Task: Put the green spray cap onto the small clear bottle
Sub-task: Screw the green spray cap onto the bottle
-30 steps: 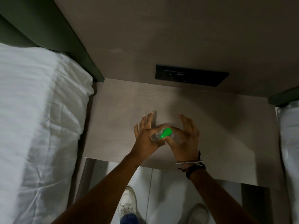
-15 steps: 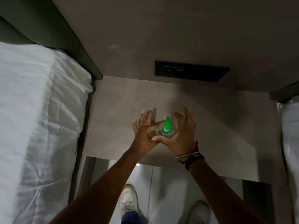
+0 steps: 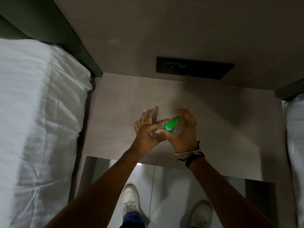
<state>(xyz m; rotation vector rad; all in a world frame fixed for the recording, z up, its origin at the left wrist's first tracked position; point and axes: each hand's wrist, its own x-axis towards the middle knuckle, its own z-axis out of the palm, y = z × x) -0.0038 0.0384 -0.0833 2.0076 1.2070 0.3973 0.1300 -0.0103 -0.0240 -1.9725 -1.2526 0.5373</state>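
The green spray cap (image 3: 171, 125) sits on top of the small clear bottle (image 3: 160, 130), its nozzle pointing up and to the right. Both hands hold them above the wooden bedside table (image 3: 118, 116). My left hand (image 3: 147, 130) pinches the bottle from the left with thumb and forefinger, the other fingers spread. My right hand (image 3: 182, 129) wraps around the cap and bottle from the right, thumb across the front. Most of the bottle is hidden between the hands.
White bedding (image 3: 37, 120) lies to the left, and another bed edge (image 3: 296, 145) to the right. A black socket panel (image 3: 194, 68) is set in the wall behind the table. White shoes (image 3: 130, 199) stand on the tiled floor below.
The cap's nozzle has turned from pointing straight up to pointing up and right. Both hands stay closed around the bottle and have shifted slightly on it.
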